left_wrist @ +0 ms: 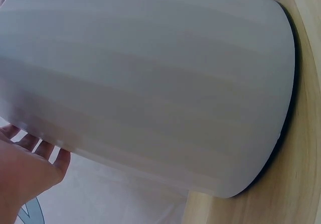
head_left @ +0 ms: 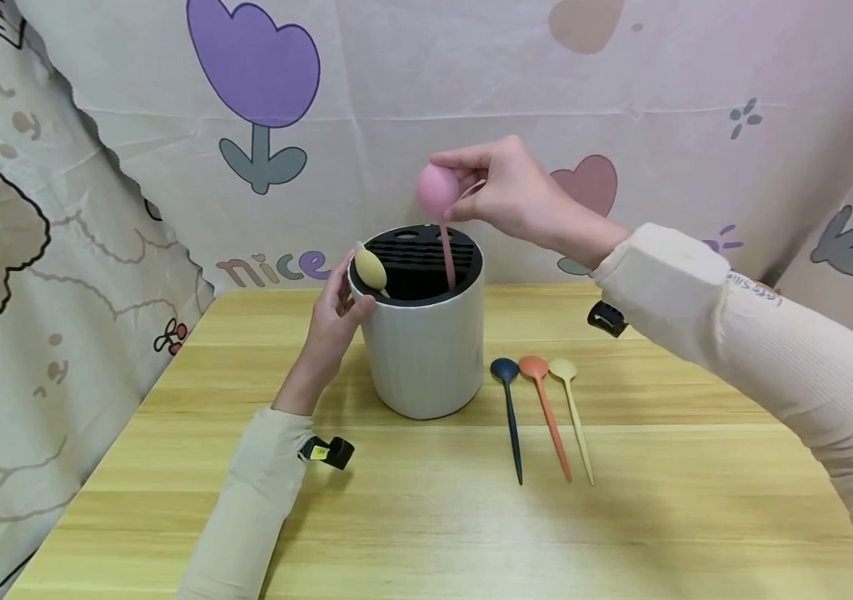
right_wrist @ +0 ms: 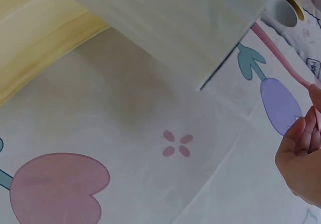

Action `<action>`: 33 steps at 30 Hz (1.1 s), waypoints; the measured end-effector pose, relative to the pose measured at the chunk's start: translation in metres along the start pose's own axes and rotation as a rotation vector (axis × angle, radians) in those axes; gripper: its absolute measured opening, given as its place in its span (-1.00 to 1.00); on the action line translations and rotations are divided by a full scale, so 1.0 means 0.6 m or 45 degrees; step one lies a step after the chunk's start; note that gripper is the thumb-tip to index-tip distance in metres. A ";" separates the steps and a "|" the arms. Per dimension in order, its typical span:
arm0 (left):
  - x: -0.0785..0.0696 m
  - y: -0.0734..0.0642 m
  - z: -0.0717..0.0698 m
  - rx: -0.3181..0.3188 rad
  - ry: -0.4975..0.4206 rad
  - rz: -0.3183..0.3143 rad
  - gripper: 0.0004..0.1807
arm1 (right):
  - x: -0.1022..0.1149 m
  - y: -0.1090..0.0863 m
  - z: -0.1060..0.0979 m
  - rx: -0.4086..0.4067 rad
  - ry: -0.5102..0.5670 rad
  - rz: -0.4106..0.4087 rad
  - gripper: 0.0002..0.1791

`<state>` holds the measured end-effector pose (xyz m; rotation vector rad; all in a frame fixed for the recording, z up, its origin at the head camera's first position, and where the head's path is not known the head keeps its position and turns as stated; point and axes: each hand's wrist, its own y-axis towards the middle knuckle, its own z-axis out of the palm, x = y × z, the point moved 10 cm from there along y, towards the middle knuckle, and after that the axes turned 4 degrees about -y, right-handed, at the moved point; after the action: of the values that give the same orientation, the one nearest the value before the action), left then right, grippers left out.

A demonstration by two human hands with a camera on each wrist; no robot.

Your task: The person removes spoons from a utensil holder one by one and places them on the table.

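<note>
A white cylindrical utensil holder (head_left: 426, 358) with a black slotted insert stands on the table. My left hand (head_left: 332, 321) holds it at the left side of its rim, thumb toward the front. In the left wrist view, fingers (left_wrist: 61, 162) lie along the holder's wall (left_wrist: 150, 83). Above the holder, my right hand (head_left: 509, 192) pinches a pink spoon (head_left: 437, 192) by its round bowl. The spoon points handle-down, its lower end inside the black opening. A yellow spoon (head_left: 371, 270) leans in the holder, bowl up, close to my left thumb.
To the right of the holder lie a navy spoon (head_left: 505, 371), an orange spoon (head_left: 535, 367) and a pale yellow spoon (head_left: 564, 370), side by side with handles toward me. A patterned cloth (head_left: 411, 75) hangs behind the wooden table (head_left: 659, 500).
</note>
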<state>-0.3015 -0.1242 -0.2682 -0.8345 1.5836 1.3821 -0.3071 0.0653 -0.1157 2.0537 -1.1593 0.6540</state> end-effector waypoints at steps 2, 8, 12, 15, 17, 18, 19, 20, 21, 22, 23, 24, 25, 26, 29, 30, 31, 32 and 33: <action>-0.001 0.001 0.001 0.004 0.005 0.000 0.30 | 0.005 0.000 -0.010 -0.032 0.010 -0.012 -0.37; 0.000 0.000 -0.002 -0.007 0.014 -0.003 0.30 | 0.022 -0.004 -0.039 -0.151 0.304 -0.032 -0.37; 0.000 0.000 -0.001 -0.006 0.018 -0.007 0.30 | 0.026 -0.010 -0.066 -0.222 0.480 -0.028 -0.35; -0.001 0.000 0.000 -0.004 0.017 -0.010 0.30 | 0.024 -0.013 -0.084 -0.228 0.424 -0.020 -0.37; -0.002 0.000 0.000 -0.007 0.010 -0.009 0.30 | 0.018 -0.015 -0.089 -0.218 0.410 0.001 -0.38; -0.003 -0.001 0.000 -0.009 0.007 -0.005 0.31 | 0.013 -0.016 -0.090 -0.212 0.398 0.018 -0.39; -0.003 -0.001 -0.001 -0.010 0.005 -0.003 0.31 | 0.009 -0.016 -0.091 -0.209 0.386 0.032 -0.40; -0.004 -0.001 -0.001 -0.011 0.002 0.000 0.31 | 0.004 -0.017 -0.092 -0.211 0.382 0.046 -0.39; -0.005 -0.002 -0.001 -0.009 0.000 0.002 0.31 | 0.000 -0.018 -0.093 -0.216 0.378 0.058 -0.38; -0.005 -0.002 -0.001 -0.006 -0.005 0.005 0.32 | -0.004 -0.019 -0.094 -0.221 0.378 0.066 -0.37; -0.005 -0.002 0.000 -0.004 -0.007 0.006 0.32 | -0.007 -0.019 -0.094 -0.225 0.386 0.073 -0.35; -0.005 -0.002 0.000 -0.002 -0.006 0.005 0.32 | -0.009 -0.020 -0.095 -0.233 0.394 0.072 -0.34; -0.005 -0.002 0.001 -0.001 -0.005 0.000 0.32 | -0.010 -0.020 -0.098 -0.246 0.402 0.068 -0.32; -0.004 -0.003 0.001 -0.001 -0.005 -0.003 0.32 | -0.011 -0.021 -0.101 -0.263 0.402 0.062 -0.31; -0.004 -0.005 0.001 -0.008 0.007 -0.014 0.32 | -0.011 -0.023 -0.116 -0.326 0.409 0.044 -0.30; -0.004 -0.005 0.001 -0.010 0.010 -0.017 0.32 | -0.011 -0.024 -0.123 -0.355 0.414 0.039 -0.30; -0.004 -0.006 0.001 -0.012 0.009 -0.018 0.32 | -0.011 -0.025 -0.131 -0.385 0.432 0.034 -0.30; -0.004 -0.006 0.001 -0.013 0.008 -0.016 0.32 | -0.012 -0.026 -0.138 -0.413 0.447 0.029 -0.30; -0.005 -0.006 0.001 -0.013 0.004 -0.014 0.32 | -0.013 -0.027 -0.146 -0.440 0.470 0.026 -0.30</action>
<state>-0.2972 -0.1244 -0.2669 -0.8502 1.5736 1.3827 -0.3047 0.1421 -0.0703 1.5562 -0.9976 0.7470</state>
